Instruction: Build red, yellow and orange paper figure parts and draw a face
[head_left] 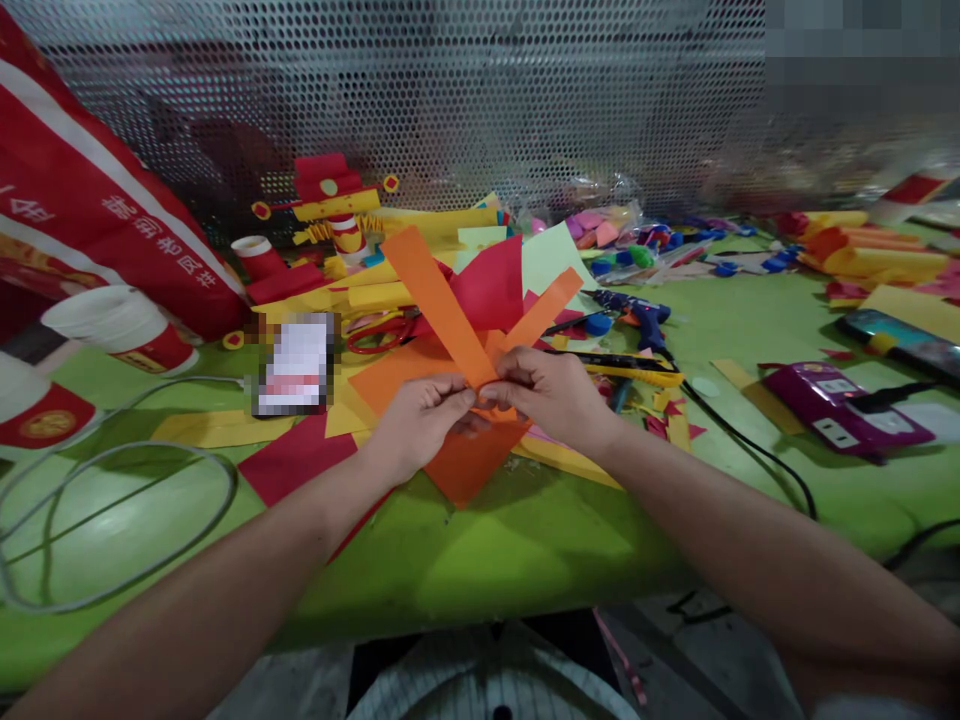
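Note:
Both my hands meet at the middle of the view over the green table, pinching an orange paper strip (pixel 439 305) near its lower end. My left hand (pixel 420 415) has thumb and forefinger closed on it from the left. From the right, my right hand (pixel 551 395) pinches the same spot. Two orange arms of paper rise from my fingers in a V; whether they are one folded strip or two is hidden. Beneath my hands lies an orange paper sheet (pixel 476 465), with a red sheet (pixel 296 455) to its left.
A phone (pixel 296 365) lies left of my hands, near red-handled scissors (pixel 379 332) and paper cups (pixel 124 330). To the right are a yellow cutter (pixel 637 370), a blue glue gun (pixel 634 312) with its cord, and a purple power socket (pixel 840 405). A perforated metal panel (pixel 480 100) stands behind.

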